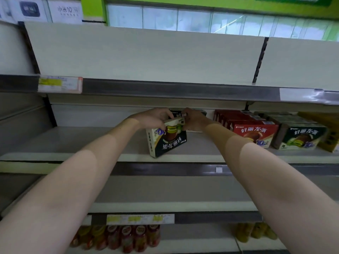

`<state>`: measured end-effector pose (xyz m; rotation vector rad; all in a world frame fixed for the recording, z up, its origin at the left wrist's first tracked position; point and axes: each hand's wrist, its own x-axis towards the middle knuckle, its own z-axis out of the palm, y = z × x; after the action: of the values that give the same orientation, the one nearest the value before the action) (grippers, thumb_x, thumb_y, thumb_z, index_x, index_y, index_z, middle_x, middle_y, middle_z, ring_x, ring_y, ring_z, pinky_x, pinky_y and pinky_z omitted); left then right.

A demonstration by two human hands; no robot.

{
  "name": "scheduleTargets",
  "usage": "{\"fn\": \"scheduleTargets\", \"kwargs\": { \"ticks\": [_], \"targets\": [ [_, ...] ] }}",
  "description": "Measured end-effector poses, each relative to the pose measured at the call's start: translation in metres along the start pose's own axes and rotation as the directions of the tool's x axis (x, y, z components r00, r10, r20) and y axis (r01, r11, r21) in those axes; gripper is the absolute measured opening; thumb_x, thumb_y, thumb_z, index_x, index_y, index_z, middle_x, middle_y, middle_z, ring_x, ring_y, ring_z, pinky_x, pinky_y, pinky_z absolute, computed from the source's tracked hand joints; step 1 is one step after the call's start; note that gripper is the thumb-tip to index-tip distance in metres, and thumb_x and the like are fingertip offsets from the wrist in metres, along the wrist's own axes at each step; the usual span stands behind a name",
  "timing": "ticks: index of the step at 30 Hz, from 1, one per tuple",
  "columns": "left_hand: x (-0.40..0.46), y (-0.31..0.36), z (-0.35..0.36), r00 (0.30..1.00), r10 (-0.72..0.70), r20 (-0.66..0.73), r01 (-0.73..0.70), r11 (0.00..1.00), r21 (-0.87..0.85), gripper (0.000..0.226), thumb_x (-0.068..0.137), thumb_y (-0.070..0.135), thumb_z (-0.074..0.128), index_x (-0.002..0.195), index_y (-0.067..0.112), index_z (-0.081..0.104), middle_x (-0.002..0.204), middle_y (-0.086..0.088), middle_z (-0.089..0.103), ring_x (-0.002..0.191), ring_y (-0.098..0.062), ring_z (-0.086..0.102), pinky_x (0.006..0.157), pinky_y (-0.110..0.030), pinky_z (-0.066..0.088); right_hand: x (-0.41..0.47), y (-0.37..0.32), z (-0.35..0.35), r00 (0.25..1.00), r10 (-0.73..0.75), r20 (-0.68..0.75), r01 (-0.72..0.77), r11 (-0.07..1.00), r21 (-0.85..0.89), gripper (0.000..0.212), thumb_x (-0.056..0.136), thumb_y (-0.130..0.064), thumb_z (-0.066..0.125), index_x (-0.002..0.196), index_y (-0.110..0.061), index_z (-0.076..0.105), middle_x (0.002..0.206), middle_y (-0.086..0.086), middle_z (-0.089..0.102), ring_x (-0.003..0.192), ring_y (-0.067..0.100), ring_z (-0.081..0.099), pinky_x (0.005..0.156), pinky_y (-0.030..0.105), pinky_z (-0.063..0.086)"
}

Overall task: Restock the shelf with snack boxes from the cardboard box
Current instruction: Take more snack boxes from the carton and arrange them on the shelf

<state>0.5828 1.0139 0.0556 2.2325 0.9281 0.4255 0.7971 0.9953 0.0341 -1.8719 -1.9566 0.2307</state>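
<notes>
A dark snack box (167, 139) stands on the middle shelf (113, 156), tilted on one lower corner, print upside down, its long axis running left to right. Both hands grip its top: left hand (154, 119), right hand (193, 120). Red boxes (253, 132) and another dark box (300, 136) already sit to the right. Much shelf looks unfilled; the cardboard box is out of view.

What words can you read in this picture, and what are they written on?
"好丽友·派": red snack box on the shelf, in white.
"好丽友·派": dark snack box right of it.
"好丽友·派": upside down, on the dark box both hands hold: left hand, right hand.
"小米10": white sign, top left.
Price tags on the shelf edges: too blurred to read.
Bottle labels at the bottom: too blurred.
</notes>
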Motion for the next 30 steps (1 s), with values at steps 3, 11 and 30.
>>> {"fn": "scheduleTargets", "kwargs": {
  "ticks": [3, 11, 30],
  "targets": [
    [0.002, 0.005, 0.003, 0.998, -0.047, -0.036, 0.046, 0.999, -0.004, 0.055, 0.079, -0.006, 0.063, 0.125, 0.021, 0.052, 0.132, 0.002, 0.052, 0.102, -0.018, 0.064, 0.062, -0.027, 0.055, 0.0, 0.004, 0.002, 0.999, 0.01, 0.035, -0.013, 0.998, 0.066, 0.059, 0.08, -0.018, 0.08, 0.132, -0.013, 0.053, 0.116, 0.0, 0.057, 0.111, 0.02, 0.056, 0.084, 0.025, 0.041],
    [0.011, 0.009, -0.002, 0.974, -0.172, -0.15, 0.201, 0.957, 0.21, 0.03, 0.093, 0.039, 0.064, 0.1, 0.01, 0.069, 0.084, -0.004, 0.073, 0.073, -0.016, 0.072, 0.069, -0.03, 0.056, -0.002, -0.003, 0.009, 0.997, 0.071, 0.025, -0.074, 0.986, 0.15, 0.042, 0.085, -0.015, 0.075, 0.123, -0.008, 0.058, 0.107, 0.007, 0.062, 0.103, 0.026, 0.061, 0.084, 0.034, 0.051],
    [-0.013, -0.046, 0.001, 0.907, -0.328, -0.262, 0.039, 0.687, -0.725, 0.077, 0.082, -0.02, 0.061, 0.132, 0.026, 0.025, 0.117, -0.01, 0.062, 0.102, -0.029, 0.065, 0.061, -0.046, 0.061, -0.019, -0.03, 0.029, 0.911, 0.161, 0.38, -0.233, 0.961, 0.151, 0.056, 0.095, -0.049, 0.059, 0.13, -0.006, 0.051, 0.116, 0.012, 0.066, 0.112, 0.025, 0.065, 0.096, 0.034, 0.055]
  ]
}}
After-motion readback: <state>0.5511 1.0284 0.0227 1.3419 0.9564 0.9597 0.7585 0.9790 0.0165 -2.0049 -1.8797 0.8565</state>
